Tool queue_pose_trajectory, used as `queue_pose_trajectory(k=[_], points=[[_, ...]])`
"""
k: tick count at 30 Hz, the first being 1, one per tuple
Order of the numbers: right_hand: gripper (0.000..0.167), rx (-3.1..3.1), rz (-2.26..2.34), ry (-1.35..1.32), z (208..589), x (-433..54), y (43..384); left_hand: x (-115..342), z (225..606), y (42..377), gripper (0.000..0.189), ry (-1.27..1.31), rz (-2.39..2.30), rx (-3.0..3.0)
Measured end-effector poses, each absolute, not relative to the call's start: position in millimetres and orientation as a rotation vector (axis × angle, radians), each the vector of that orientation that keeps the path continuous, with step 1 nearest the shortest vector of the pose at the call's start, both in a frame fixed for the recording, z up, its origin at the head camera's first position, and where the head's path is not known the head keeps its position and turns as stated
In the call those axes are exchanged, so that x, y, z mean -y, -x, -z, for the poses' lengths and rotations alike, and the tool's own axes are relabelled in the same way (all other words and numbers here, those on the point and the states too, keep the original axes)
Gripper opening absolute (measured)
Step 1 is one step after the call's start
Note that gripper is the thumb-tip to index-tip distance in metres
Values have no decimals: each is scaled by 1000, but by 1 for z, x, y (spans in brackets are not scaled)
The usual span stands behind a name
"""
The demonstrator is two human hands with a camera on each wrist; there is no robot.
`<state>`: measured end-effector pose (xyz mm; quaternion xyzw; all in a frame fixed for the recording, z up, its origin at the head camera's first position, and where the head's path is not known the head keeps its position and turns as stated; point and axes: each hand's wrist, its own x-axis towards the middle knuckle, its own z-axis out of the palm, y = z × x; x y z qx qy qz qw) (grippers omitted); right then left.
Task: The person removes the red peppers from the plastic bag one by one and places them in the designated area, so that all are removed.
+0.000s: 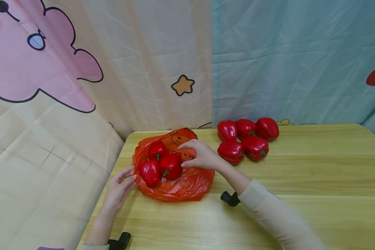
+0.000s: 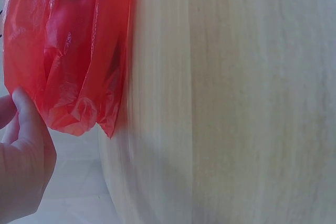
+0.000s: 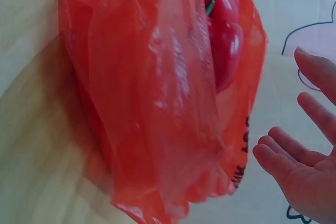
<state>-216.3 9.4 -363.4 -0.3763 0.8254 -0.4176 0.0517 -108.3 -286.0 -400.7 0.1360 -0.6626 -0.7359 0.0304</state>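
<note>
Head view: your two hands are working at one orange plastic bag (image 1: 178, 185) holding three red peppers (image 1: 160, 164).

Your left hand (image 1: 120, 189) is touching the bag's left edge with straight, relaxed fingers, pinching nothing; your right hand (image 1: 200, 155) is resting over the bag's right rim, fingers spread and loose. The thin, crinkled bag is lying near the left edge of the smooth wooden table (image 1: 300, 194). Five more glossy peppers (image 1: 247, 140) are sitting clustered behind your right hand, leaving open tabletop to their right and in front.
</note>
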Motion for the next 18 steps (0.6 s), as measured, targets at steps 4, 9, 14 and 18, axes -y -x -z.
queue_pose_trajectory(k=[4, 9, 14, 18], points=[[50, -2480, 1297, 1089, 373, 0, 217, 286, 401, 108, 34, -410, 2272, 2034], [53, -2451, 1331, 960, 385, 11, 218, 286, 402, 108, 33, -416, 2265, 2042], [56, -2414, 1377, 858, 393, 19, 218, 287, 403, 108, 33, -434, 2270, 2041], [58, -2417, 1392, 804, 398, 25, 218, 287, 402, 108, 32, -442, 2268, 2042]])
